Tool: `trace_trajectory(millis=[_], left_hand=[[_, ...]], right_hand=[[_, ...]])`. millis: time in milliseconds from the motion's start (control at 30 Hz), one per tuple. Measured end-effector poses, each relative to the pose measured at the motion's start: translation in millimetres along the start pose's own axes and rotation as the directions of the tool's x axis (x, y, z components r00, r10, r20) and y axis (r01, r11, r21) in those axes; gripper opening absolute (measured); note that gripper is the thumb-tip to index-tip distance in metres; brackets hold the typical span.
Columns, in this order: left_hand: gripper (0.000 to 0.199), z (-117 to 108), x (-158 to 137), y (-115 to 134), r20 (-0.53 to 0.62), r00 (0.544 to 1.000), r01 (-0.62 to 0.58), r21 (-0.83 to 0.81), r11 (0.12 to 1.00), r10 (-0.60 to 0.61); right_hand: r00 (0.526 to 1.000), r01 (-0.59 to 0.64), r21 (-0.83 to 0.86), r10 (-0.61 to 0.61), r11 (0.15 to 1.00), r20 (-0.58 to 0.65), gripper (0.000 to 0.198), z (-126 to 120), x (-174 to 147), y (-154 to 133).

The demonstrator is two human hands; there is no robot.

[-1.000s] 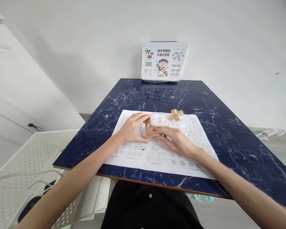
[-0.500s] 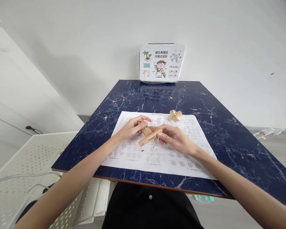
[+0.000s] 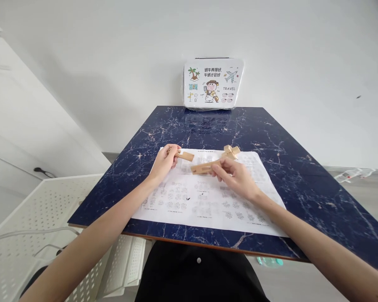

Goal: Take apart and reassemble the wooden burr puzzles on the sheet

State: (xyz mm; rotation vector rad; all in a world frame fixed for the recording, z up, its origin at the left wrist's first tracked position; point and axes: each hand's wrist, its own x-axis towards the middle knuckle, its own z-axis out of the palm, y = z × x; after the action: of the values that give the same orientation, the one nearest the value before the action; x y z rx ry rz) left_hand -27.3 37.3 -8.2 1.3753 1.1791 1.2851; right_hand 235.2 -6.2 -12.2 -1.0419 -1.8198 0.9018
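Note:
My left hand (image 3: 164, 162) is closed on a notched wooden puzzle piece (image 3: 186, 156), whose free end points right over the top of a printed sheet (image 3: 173, 218). Between the fingers of my right hand (image 3: 236, 174) is another wooden puzzle piece (image 3: 200, 169), a longer stick with a slot, pointing left. The two pieces are apart, with a small gap between them. Just beyond my right hand an assembled wooden puzzle (image 3: 231, 151) of crossed blocks rests at the sheet's upper edge, its near side partly hidden by the hand.
The sheet of line diagrams lies on a dark blue marbled table (image 3: 201, 130). A white case with cartoon prints (image 3: 212, 84) stands at the back by the wall. White perforated shelving (image 3: 50, 209) with a cable is at the left of the table.
Both hands have drawn apart: the wooden pieces that were together between them are now separate. My left hand has shifted left and away from me, my right hand slightly right.

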Motion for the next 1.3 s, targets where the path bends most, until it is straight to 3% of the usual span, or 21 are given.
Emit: trace_trajectory(millis=[67, 133, 233, 300, 433, 567, 700, 933, 1167, 1300], left_hand=[[0.027, 0, 0, 0, -0.028, 1.0, -0.014, 0.01, 1.0, 0.015], [0.028, 1, -2, 3, 0.004, 0.999, -0.036, 0.031, 0.999, 0.036], [0.031, 3, -9, 10, 0.169, 0.981, -0.11, 0.108, 0.988, 0.091], [0.032, 8, -16, 12, 0.3, 0.945, -0.197, 0.218, 0.956, 0.126], [0.03, 21, -29, 8, 0.464, 0.875, -0.381, 0.49, 0.784, 0.135], [0.032, 27, -33, 0, 0.461, 0.86, -0.497, 0.658, 0.566, 0.22], [0.029, 26, -32, -3, 0.471, 0.826, -0.564, 0.681, 0.468, 0.311], [0.023, 24, -31, -2, 0.519, 0.769, -0.638, 0.602, 0.48, 0.372], [0.017, 25, -33, 5, 0.634, 0.711, -0.683, 0.52, 0.513, 0.303], [0.019, 25, -32, 7, 0.642, 0.709, -0.679, 0.508, 0.53, 0.292]], right_hand=[[0.988, -0.055, -0.076, 0.043, 0.996, -0.149, 0.035, -2, 4, 10], [0.973, -0.096, -0.134, 0.065, 0.986, -0.22, 0.033, -3, 7, 17], [0.977, -0.097, -0.209, 0.052, 0.973, -0.209, 0.03, -1, 8, 23], [0.983, -0.074, -0.246, 0.029, 0.966, -0.183, 0.026, 0, 9, 26], [0.987, -0.035, -0.307, -0.016, 0.951, -0.161, 0.018, 3, 9, 30], [0.988, 0.023, -0.371, -0.077, 0.928, -0.132, 0.02, 6, 7, 34], [0.99, 0.088, -0.404, -0.124, 0.911, -0.063, 0.023, 6, 7, 39], [0.987, 0.151, -0.38, -0.163, 0.912, 0.0, 0.023, 3, 10, 42], [0.983, 0.14, -0.423, -0.178, 0.895, -0.052, 0.026, 5, 10, 44], [0.98, 0.15, -0.438, -0.19, 0.886, -0.05, 0.026, 5, 9, 45]])
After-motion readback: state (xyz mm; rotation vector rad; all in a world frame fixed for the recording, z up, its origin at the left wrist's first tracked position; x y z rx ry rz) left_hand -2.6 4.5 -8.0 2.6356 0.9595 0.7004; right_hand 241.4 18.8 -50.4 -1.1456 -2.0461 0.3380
